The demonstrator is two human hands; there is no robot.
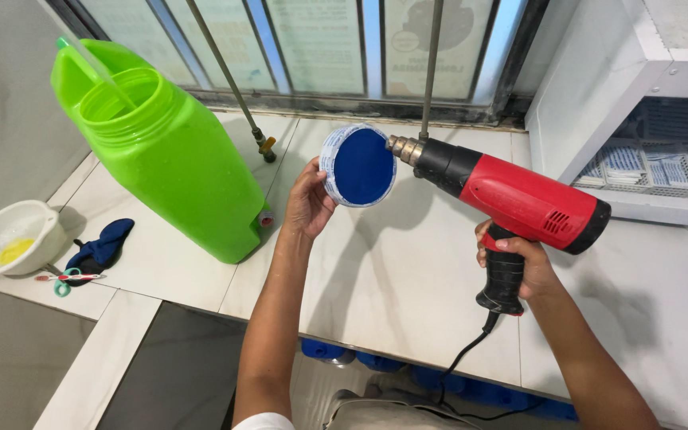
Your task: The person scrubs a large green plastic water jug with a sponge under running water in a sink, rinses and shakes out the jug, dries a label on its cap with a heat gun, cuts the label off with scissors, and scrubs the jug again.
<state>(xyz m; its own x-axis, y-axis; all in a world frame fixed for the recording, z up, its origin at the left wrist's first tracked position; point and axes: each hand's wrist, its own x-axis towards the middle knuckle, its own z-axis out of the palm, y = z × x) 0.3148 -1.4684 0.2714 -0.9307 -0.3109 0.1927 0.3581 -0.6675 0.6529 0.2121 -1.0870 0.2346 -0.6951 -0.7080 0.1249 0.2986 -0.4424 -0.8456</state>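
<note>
My left hand holds up a round blue cap with a pale wrapped rim, its flat face turned toward me. My right hand grips the black handle of a red and black heat gun. The gun's metal nozzle points left and sits almost against the cap's right edge. A black cord hangs from the handle down past the counter's front edge.
A large green plastic container with an open mouth stands at the left on the white tiled counter. A white bowl, a dark blue cloth and small scissors lie at far left. A white shelf unit stands at right.
</note>
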